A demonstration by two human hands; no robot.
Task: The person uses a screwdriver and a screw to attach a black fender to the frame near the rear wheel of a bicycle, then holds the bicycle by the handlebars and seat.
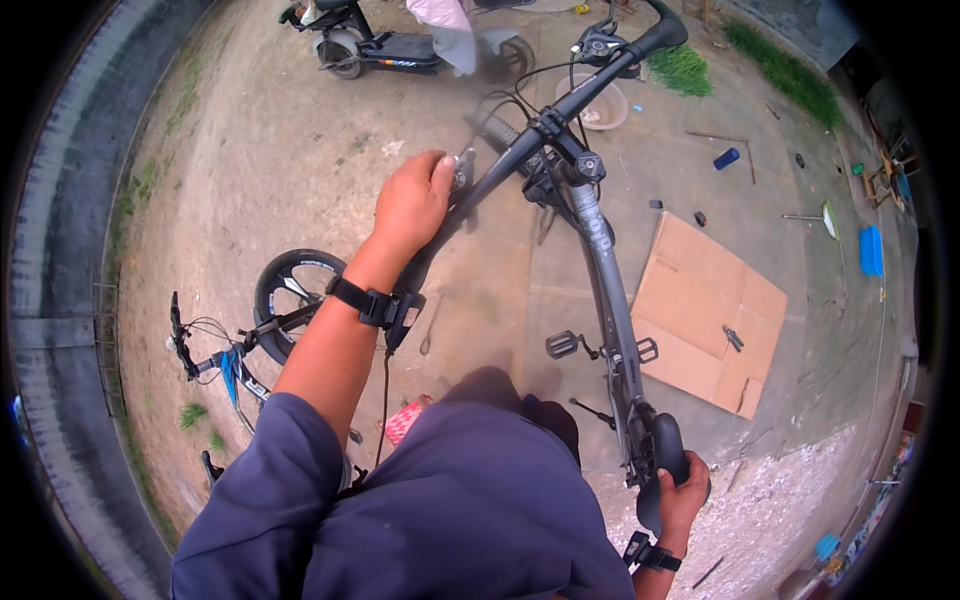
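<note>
A grey bicycle [597, 245] stands upright on its wheels in front of me, its black handlebar [505, 165] turned at an angle to the frame. My left hand [413, 203] is closed beside the left part of the bar, at a silvery brake lever [462, 168]; its curled fingers are mostly hidden under the hand. Lower right, my right hand [684, 495] grips the black saddle [668, 447], thumb and fingers wrapped over its side. Below the frame, a pedal [562, 345] sticks out to the left, and the kickstand [592, 411] is swung out.
Right of the bicycle lies a flat cardboard sheet [690, 310] with a small dark tool [734, 339] on it. Another bicycle [290, 290] is at the left, and a scooter [400, 50] at the far side. A basin [605, 108] sits beyond the handlebar; a blue tub [871, 252] is far right.
</note>
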